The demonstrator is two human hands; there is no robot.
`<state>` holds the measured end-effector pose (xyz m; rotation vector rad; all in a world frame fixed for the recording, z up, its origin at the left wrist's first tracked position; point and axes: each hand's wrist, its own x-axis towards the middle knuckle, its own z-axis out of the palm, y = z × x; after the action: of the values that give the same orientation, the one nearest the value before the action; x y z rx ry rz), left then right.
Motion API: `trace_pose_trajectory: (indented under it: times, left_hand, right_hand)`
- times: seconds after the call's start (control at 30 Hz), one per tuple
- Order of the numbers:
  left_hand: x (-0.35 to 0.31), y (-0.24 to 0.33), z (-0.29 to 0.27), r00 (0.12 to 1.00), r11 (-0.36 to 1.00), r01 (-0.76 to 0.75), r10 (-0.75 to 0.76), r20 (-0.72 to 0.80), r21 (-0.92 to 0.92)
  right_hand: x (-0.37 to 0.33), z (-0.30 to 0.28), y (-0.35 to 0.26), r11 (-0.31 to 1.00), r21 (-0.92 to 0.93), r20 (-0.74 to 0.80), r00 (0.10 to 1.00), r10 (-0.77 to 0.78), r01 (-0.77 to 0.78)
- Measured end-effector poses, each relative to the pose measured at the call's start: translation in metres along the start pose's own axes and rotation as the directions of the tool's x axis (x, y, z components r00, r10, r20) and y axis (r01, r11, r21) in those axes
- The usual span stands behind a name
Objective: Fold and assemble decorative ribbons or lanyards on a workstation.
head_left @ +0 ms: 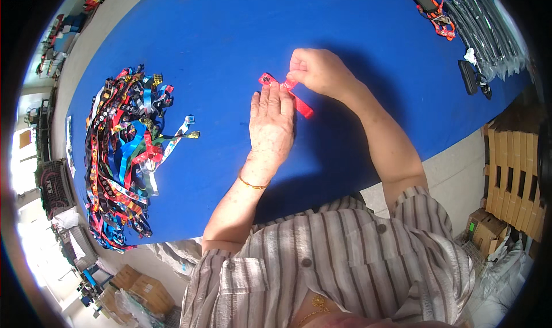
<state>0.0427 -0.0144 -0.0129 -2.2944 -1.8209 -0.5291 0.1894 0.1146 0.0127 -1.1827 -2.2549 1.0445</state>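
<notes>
Red strap lies mid-table on the blue tabletop, pinned under L hand, fingers straight & gripping nothing; R hand pinches a raised bit betw. thumb & fingertip. Looks mid-handling, prob. unfinished. Big heap of multicolour straps at left; can't tell if done or waiting.

**Fisheye looking down on the blue table**

The left of two side-by-side head-worn cameras is facing steeply downward and forward, looking from above the wearer's striped shirt, which is filling much of the lower edge. It is viewing the left hand and right hand from fairly near, around mid-picture. The wide lens is bowing the table's edges, taking in floor beyond them and darkening to black at the corners.
</notes>
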Motion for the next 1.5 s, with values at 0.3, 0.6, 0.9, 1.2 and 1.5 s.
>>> trace_pose_trajectory:
  times: [0.3, 0.6, 0.9, 1.2, 1.5]
  left_hand:
    - [0.000, -0.002, -0.005, 0.999, 1.000, -0.009, 0.009, 0.031, 0.001]
    - [0.003, -0.004, -0.006, 1.000, 0.998, -0.004, 0.004, -0.007, -0.064]
    - [0.005, 0.009, -0.005, 0.995, 0.996, 0.058, -0.063, -0.074, -0.067]
    - [0.005, 0.005, -0.004, 0.996, 0.997, 0.029, -0.034, -0.085, -0.066]
    - [0.000, 0.007, -0.004, 0.996, 0.996, 0.035, -0.041, -0.083, -0.078]
  right_hand:
    - [-0.010, -0.025, -0.017, 0.999, 0.039, -0.001, 1.000, 0.011, -0.011]
    - [-0.055, -0.010, -0.025, 0.990, -0.137, 0.327, 0.941, 0.083, -0.040]
    - [-0.077, -0.024, -0.033, 0.977, -0.203, 0.456, 0.876, 0.158, -0.070]
    - [-0.080, -0.010, -0.036, 0.981, -0.018, 0.218, 0.957, 0.191, -0.192]
    - [-0.087, 0.002, -0.032, 0.961, -0.185, 0.120, 0.966, 0.230, -0.206]
